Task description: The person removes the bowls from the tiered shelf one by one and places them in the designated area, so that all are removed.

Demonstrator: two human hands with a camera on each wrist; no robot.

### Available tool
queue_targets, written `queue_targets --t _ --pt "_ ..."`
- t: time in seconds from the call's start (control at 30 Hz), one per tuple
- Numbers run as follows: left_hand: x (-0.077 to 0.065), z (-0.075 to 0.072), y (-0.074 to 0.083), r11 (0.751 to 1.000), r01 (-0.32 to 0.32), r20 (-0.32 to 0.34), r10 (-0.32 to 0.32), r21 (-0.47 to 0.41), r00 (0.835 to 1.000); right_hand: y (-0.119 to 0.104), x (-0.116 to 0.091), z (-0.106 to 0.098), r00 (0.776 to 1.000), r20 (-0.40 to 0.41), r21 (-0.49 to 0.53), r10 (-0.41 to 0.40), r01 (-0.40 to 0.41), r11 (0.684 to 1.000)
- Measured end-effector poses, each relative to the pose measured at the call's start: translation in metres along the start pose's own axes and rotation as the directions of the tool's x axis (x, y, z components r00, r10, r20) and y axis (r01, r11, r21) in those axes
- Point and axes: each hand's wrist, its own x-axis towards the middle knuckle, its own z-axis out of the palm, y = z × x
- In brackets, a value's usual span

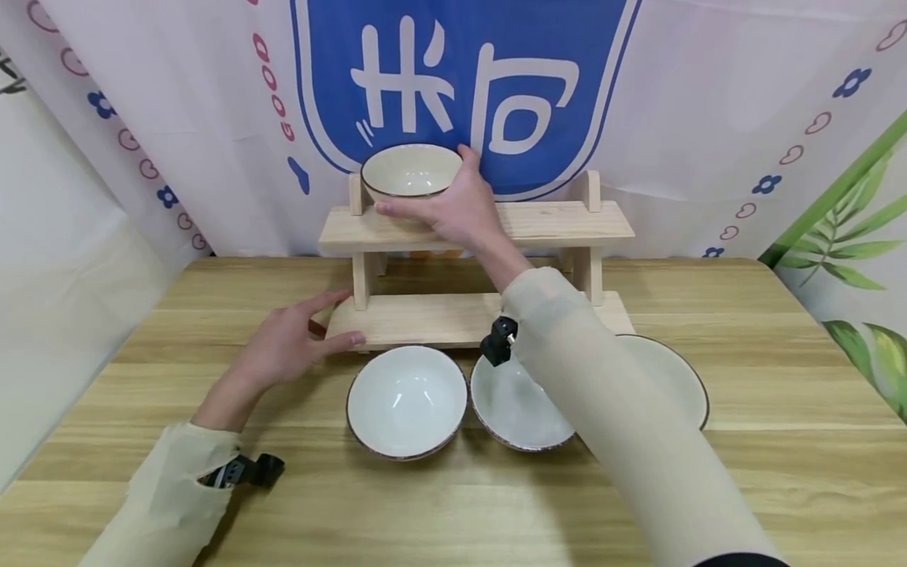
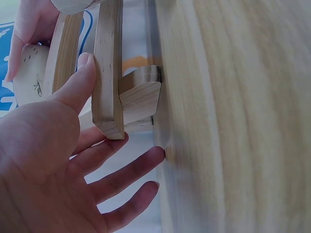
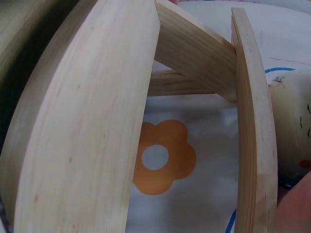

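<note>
My right hand (image 1: 464,197) holds a cream bowl (image 1: 411,169) with a dark rim at the left end of the upper board of a two-tier wooden shelf (image 1: 560,224). The thumb lies along the bowl's front and the fingers reach its right side; the bowl's outer wall (image 3: 291,126) shows in the right wrist view. My left hand (image 1: 290,339) grips the left end of the lower board (image 2: 108,73), thumb on one face, index finger round the other side, other fingers spread. In front of the shelf stand a bowl (image 1: 407,402), a second bowl (image 1: 520,405) and a third (image 1: 669,378), the last two partly hidden by my right sleeve.
The shelf stands at the back of a wood-grain table (image 1: 453,512), close to a printed curtain (image 1: 680,118). Short wooden posts (image 1: 591,191) rise at the ends of the upper board. An orange flower print (image 3: 167,158) shows between the boards.
</note>
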Motion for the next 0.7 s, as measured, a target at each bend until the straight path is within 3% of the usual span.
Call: queue_targets --t 0.7 --pt "-0.0001 -0.0011 -0.0004 1.000 0.022 0.012 -0.021 -0.007 1.000 -0.0018 -0.0001 0.0014 1.000 -0.021 -0.007 0.015 -0.015 1.000"
